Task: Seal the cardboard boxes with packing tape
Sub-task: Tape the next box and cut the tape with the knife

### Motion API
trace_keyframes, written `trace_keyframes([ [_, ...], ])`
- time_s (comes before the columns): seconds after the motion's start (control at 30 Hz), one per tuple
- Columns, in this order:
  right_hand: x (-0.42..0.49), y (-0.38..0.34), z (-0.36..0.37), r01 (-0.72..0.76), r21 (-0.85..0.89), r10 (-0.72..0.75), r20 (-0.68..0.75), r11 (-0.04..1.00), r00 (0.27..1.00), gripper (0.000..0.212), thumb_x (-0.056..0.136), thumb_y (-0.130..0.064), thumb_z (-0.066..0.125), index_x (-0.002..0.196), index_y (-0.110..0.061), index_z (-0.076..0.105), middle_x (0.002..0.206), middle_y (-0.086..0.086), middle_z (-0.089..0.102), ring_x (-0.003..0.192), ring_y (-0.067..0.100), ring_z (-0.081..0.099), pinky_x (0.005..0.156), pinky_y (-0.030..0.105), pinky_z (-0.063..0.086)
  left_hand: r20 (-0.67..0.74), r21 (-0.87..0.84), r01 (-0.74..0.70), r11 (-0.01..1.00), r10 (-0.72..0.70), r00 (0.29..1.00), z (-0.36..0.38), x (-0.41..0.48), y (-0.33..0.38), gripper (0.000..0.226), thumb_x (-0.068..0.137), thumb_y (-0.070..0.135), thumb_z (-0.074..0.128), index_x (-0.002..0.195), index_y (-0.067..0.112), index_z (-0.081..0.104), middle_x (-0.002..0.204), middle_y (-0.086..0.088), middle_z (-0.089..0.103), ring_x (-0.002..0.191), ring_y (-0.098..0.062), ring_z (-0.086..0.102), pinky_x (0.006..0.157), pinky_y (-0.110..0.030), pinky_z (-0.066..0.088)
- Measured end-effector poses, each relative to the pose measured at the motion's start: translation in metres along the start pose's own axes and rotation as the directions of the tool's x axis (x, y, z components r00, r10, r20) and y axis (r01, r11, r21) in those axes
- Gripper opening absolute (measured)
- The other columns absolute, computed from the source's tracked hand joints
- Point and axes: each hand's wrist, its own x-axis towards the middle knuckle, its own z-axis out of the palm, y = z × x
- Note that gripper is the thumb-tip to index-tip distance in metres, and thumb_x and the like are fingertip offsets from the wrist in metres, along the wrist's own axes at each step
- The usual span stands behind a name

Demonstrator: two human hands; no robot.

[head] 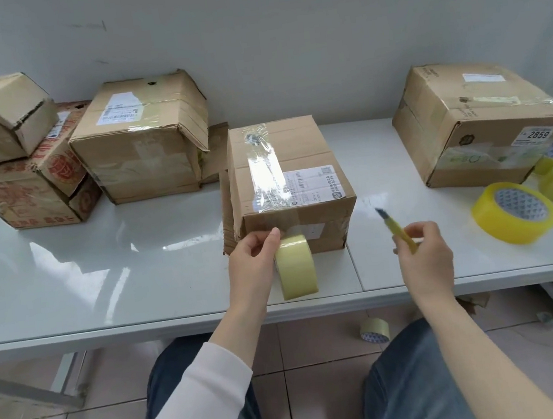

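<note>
Cardboard box [285, 180] middle of table [102, 263], directly before me; clear strip [265, 169] runs over top seam, down near face. Tape roll [297, 269] just below that face, my left hand [253, 263] gripping it, likely keeping strip taut. Yellow cutter [396, 230] pinched in my right hand [425, 254], blade toward strip, probably for the cut.

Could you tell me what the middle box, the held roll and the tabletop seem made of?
The box: brown cardboard, matt, creased at edges. The roll: pale yellow tape, likely plastic, faintly glossy. The tabletop: white, glossy, mirrors light; perhaps laminate or glass, unclear.
</note>
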Motion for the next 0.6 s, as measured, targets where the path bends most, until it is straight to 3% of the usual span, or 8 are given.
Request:
trace_keyframes([
  [0.07,-0.007,-0.030,-0.009,0.126,0.172,-0.117,-0.059,0.977,0.991,0.017,0.088,-0.016,0.063,0.097,-0.018,0.048,0.088,-0.003,0.058,0.076,0.020,0.064,0.058,0.014,0.042,-0.003,0.005,-0.005,1.000,0.005,1.000,0.001,0.000,-0.001,0.019,0.089,0.031,0.061,0.083,0.014,0.068,0.077,0.004,0.064,0.076,-0.009,0.056,0.071,-0.023,0.043],
  [0.13,-0.013,-0.063,-0.013,0.357,0.204,-0.358,-0.029,0.912,0.933,0.019,0.083,-0.014,0.068,0.095,-0.016,0.053,0.087,-0.002,0.059,0.072,0.011,0.061,0.058,0.006,0.043,-0.010,0.008,-0.004,1.000,0.004,1.000,0.001,0.001,-0.001,0.020,0.089,0.030,0.062,0.083,0.012,0.068,0.077,0.002,0.064,0.075,-0.009,0.055,0.071,-0.023,0.043],
  [0.23,-0.020,-0.097,-0.007,0.624,0.077,-0.628,0.159,0.778,0.762,0.016,0.077,-0.007,0.074,0.089,-0.009,0.064,0.086,0.001,0.064,0.074,0.013,0.059,0.061,0.018,0.049,-0.015,0.009,0.005,1.000,-0.004,1.000,0.001,0.002,-0.001,0.018,0.089,0.028,0.062,0.083,0.011,0.068,0.076,0.003,0.063,0.073,-0.008,0.055,0.069,-0.021,0.043],
  [0.3,-0.023,-0.108,0.001,0.696,-0.008,-0.673,0.244,0.718,0.698,0.013,0.076,-0.005,0.075,0.087,-0.008,0.068,0.086,0.004,0.067,0.076,0.019,0.062,0.062,0.028,0.053,-0.018,0.014,-0.002,1.000,0.003,1.000,0.002,0.001,0.000,0.019,0.089,0.027,0.062,0.084,0.009,0.067,0.076,0.001,0.063,0.072,-0.007,0.055,0.068,-0.021,0.043],
  [0.37,-0.024,-0.113,0.008,0.730,-0.038,-0.695,0.276,0.682,0.664,0.013,0.075,-0.004,0.075,0.085,-0.008,0.068,0.085,0.005,0.068,0.077,0.022,0.063,0.063,0.030,0.053,-0.022,0.004,-0.005,1.000,0.005,1.000,0.003,0.001,0.000,0.020,0.090,0.025,0.062,0.083,0.007,0.067,0.075,0.000,0.061,0.071,-0.007,0.054,0.066,-0.020,0.042],
  [0.6,-0.022,-0.118,0.014,0.751,-0.055,-0.714,0.272,0.658,0.645,0.015,0.071,0.002,0.075,0.081,-0.005,0.067,0.081,0.007,0.067,0.073,0.027,0.062,0.059,0.030,0.050,-0.011,-0.025,0.033,0.999,-0.033,0.999,0.002,0.001,0.002,0.019,0.090,0.025,0.062,0.082,0.008,0.067,0.081,-0.006,0.062,0.078,-0.015,0.056,0.073,-0.030,0.044],
])
